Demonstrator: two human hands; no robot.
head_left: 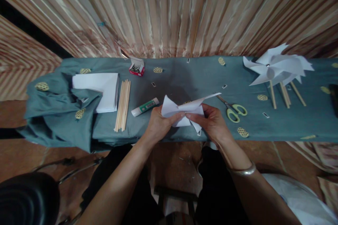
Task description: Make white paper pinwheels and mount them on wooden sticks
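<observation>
Near the table's front edge, both hands grip a white paper pinwheel (170, 107) whose corners are folded toward its middle. My left hand (160, 123) holds its left side, with the thumb pressed at the centre. From the right, my right hand (212, 121) pinches it, and the two thumbs almost meet there. My other fingers are mostly hidden behind the paper. A glue stick (145, 107) lies just left of my left hand. Green-handled scissors (235, 111) rest to the right of my right hand, blades toward the paper.
A bundle of wooden sticks (123, 105) lies left of the glue stick, beside a stack of white paper (109, 93). An opened red box of small metal pins (136, 68) stands behind. Finished pinwheels on sticks (277, 65) lie at the right. A pleated curtain (169, 14) borders the table's back.
</observation>
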